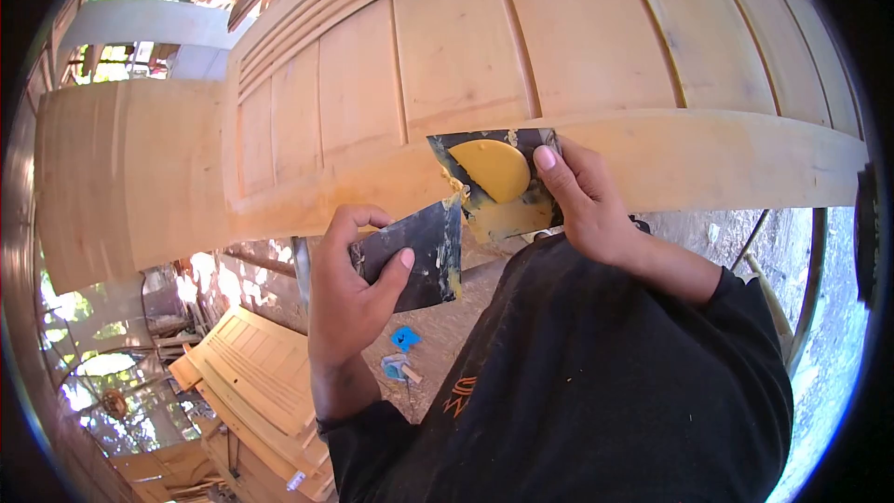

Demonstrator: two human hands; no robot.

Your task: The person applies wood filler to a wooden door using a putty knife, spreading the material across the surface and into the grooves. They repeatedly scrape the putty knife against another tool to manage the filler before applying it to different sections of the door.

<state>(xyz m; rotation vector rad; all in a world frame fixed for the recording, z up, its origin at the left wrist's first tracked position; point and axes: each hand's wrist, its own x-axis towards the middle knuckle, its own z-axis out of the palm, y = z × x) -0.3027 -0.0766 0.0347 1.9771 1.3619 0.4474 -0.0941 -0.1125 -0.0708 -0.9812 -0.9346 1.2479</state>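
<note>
My left hand (346,293) grips a dark, flat putty spreader (426,256), its thumb on the face and its fingers behind. Dried filler smears that spreader's right edge. In my right hand (591,210) is a second dark flat plate (543,197), pinched at its right side with the thumb on top. A smooth mound of yellow putty (495,171) lies on this plate, with rough crumbs along its left edge. The two tools nearly meet, or touch, at the left spreader's upper corner. Right behind them is a pale wooden panel (596,154) with grooved boards.
A plain wooden board (130,177) adjoins the panel's left end. On the ground lie a blue scrap (405,338) and a crumpled blue-white piece (396,369). Another slatted wooden panel (251,373) rests at lower left. Metal legs (808,279) stand at right.
</note>
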